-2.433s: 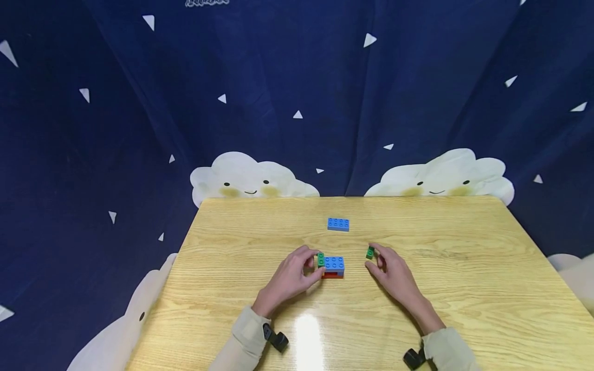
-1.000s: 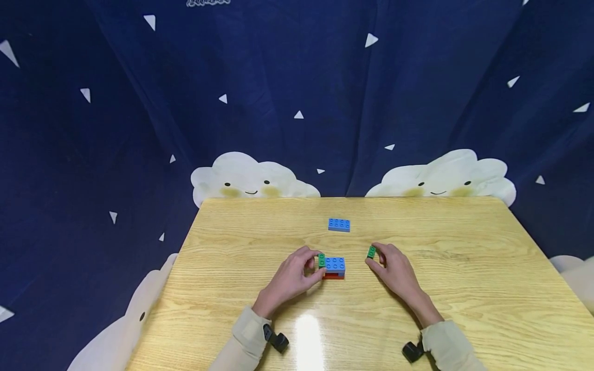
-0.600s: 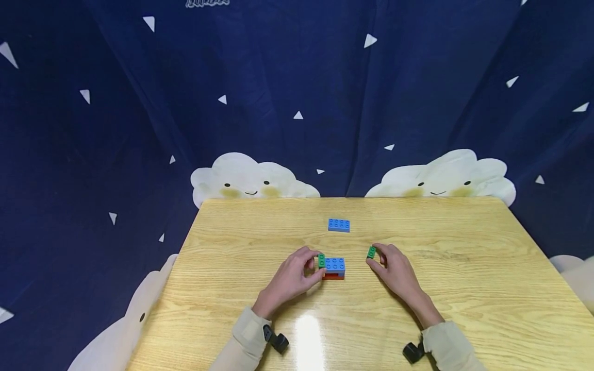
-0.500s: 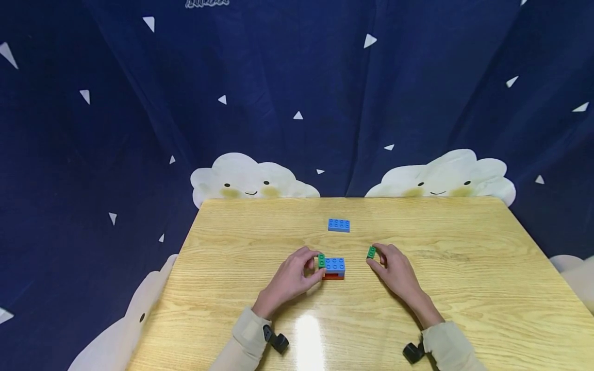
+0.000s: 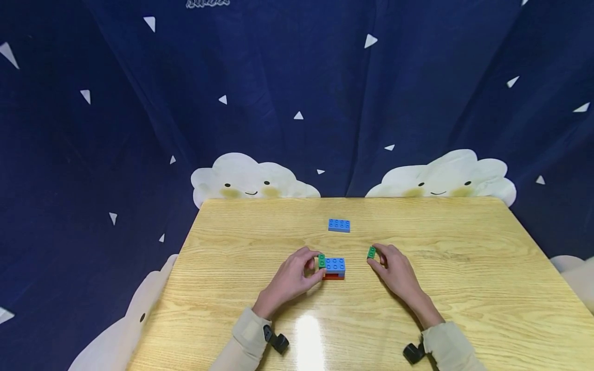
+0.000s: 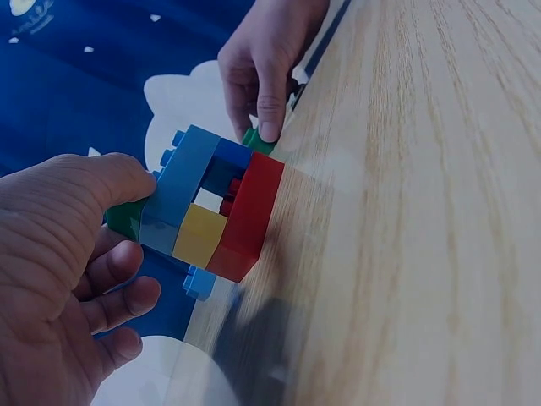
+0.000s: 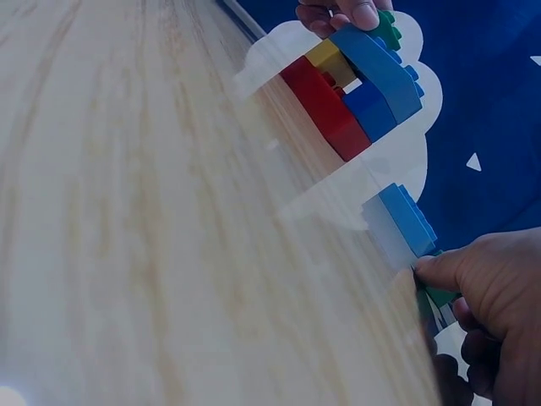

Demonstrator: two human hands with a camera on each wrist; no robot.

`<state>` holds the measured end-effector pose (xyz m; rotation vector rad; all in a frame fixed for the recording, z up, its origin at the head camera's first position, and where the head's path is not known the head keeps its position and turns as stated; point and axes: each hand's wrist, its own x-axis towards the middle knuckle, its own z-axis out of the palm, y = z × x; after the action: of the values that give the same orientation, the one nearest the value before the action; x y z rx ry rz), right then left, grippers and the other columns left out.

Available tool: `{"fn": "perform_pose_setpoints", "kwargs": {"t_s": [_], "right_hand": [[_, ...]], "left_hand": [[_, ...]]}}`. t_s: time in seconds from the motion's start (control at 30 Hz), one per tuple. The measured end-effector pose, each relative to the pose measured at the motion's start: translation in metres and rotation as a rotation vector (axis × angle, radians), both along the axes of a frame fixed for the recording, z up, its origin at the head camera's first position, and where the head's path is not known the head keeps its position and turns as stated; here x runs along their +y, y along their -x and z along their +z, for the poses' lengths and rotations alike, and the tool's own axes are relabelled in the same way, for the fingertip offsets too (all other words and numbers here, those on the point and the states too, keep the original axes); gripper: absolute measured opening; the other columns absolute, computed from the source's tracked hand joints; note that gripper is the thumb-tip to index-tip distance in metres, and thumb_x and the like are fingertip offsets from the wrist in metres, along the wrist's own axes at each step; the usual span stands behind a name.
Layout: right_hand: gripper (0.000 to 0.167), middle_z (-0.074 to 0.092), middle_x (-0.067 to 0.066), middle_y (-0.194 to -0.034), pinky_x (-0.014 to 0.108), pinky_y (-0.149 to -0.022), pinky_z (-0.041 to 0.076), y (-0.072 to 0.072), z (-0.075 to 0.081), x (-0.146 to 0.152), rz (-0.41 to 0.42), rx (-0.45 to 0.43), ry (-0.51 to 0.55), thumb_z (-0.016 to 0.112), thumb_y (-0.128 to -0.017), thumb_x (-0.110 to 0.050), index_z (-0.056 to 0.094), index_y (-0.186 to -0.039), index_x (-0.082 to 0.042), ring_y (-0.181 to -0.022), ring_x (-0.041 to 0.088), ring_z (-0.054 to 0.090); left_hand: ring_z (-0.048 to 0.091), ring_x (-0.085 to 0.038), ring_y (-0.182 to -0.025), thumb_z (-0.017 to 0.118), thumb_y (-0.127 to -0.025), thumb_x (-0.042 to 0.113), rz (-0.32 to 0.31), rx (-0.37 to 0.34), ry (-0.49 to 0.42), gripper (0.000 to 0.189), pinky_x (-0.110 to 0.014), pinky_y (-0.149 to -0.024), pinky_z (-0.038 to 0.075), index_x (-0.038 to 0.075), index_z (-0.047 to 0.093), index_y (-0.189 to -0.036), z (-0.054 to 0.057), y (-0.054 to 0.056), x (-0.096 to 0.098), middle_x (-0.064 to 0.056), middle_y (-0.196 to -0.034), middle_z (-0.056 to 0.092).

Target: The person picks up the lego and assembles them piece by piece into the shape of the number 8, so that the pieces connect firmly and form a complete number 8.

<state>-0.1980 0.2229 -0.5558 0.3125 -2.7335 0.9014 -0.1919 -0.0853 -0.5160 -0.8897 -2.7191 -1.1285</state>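
Note:
My left hand (image 5: 293,273) pinches a green building brick (image 5: 322,260) between thumb and index finger. That brick sits on the left end of a light blue eight-stud-like brick (image 5: 335,265), the top of a small stack. Under it, the left wrist view shows a yellow brick (image 6: 199,235) and a darker blue brick (image 6: 232,155) with a gap between them, on a red base brick (image 6: 249,211). To the stack's right, my right hand (image 5: 394,270) pinches a second green brick (image 5: 371,252) by its ends, low over the table, studs up.
A loose blue brick (image 5: 339,225) lies on the wooden table (image 5: 260,221) beyond the stack. Behind the table's far edge hangs a dark blue curtain (image 5: 297,144) with white clouds and triangles. Black wrist cameras sit on both cuffs.
The right hand's thumb has come in from beside the second green brick to its near end, and that brick now stands level with studs up. The left hand and stack have stayed put.

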Motion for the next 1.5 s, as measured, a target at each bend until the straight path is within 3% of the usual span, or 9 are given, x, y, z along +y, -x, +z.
{"fn": "perform_pose_setpoints", "kwargs": {"t_s": [0.67, 1.5], "right_hand": [[0.042, 0.051, 0.001, -0.081, 0.03, -0.063, 0.033, -0.0029, 0.0019, -0.0026, -0.005, -0.02, 0.0, 0.076, -0.097, -0.019, 0.067, -0.133, 0.0, -0.07, 0.015, 0.044], [0.044, 0.052, -0.002, -0.082, 0.03, -0.065, 0.037, -0.0079, 0.0079, -0.0091, 0.052, -0.01, 0.01, 0.077, -0.097, -0.019, 0.066, -0.136, -0.001, -0.071, 0.013, 0.045]], "left_hand": [[0.049, -0.009, -0.075, 0.076, -0.097, 0.029, 0.003, 0.009, 0.001, 0.031, -0.02, -0.065, 0.042, 0.009, 0.069, -0.119, 0.0003, -0.0008, 0.0003, 0.001, -0.088, 0.057], [0.048, -0.008, -0.076, 0.076, -0.097, 0.029, 0.006, 0.004, -0.01, 0.034, -0.021, -0.069, 0.044, 0.007, 0.069, -0.123, -0.0003, -0.0012, 0.001, 0.0, -0.089, 0.058]]}}
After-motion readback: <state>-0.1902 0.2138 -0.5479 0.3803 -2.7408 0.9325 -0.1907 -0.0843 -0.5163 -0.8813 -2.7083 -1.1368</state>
